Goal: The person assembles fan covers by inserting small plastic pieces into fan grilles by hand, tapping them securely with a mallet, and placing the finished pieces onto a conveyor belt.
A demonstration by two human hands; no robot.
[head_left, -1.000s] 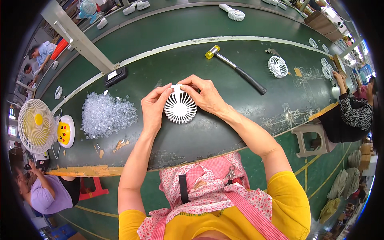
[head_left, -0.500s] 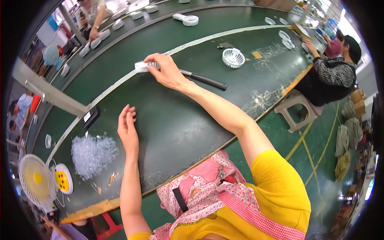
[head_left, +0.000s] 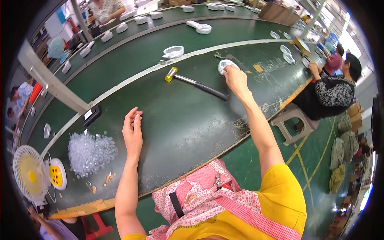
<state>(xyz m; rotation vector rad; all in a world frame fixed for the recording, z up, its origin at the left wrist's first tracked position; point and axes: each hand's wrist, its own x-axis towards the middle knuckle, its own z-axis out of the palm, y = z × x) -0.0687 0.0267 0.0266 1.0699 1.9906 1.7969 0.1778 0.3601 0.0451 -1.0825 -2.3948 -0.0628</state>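
Note:
My right hand [head_left: 237, 80] reaches out over the green-topped table, its fingers closed on the near rim of a round white finned fan part [head_left: 227, 65]. Part of that piece is hidden under the fingers. Just left of the forearm lies a mallet [head_left: 196, 84] with a yellow head and a dark handle. My left hand [head_left: 132, 130] hovers over the table with loosely curved fingers and holds nothing. Left of it is a heap of small clear plastic pieces [head_left: 90, 154]. A white ring-shaped part [head_left: 174, 52] rests by the pale strip beyond the mallet.
A black box-like object [head_left: 92, 116] sits near a metal post [head_left: 54, 82]. At the left edge stands a small fan [head_left: 31, 174]. White parts [head_left: 200, 27] line the far belt. Another person [head_left: 338, 84] works at the right end, beside a stool [head_left: 294, 122].
My right hand has let go of the white ring-shaped part near the pale strip and moved right, onto the finned fan part. The left hand stays nearly in place. The view has shifted slightly.

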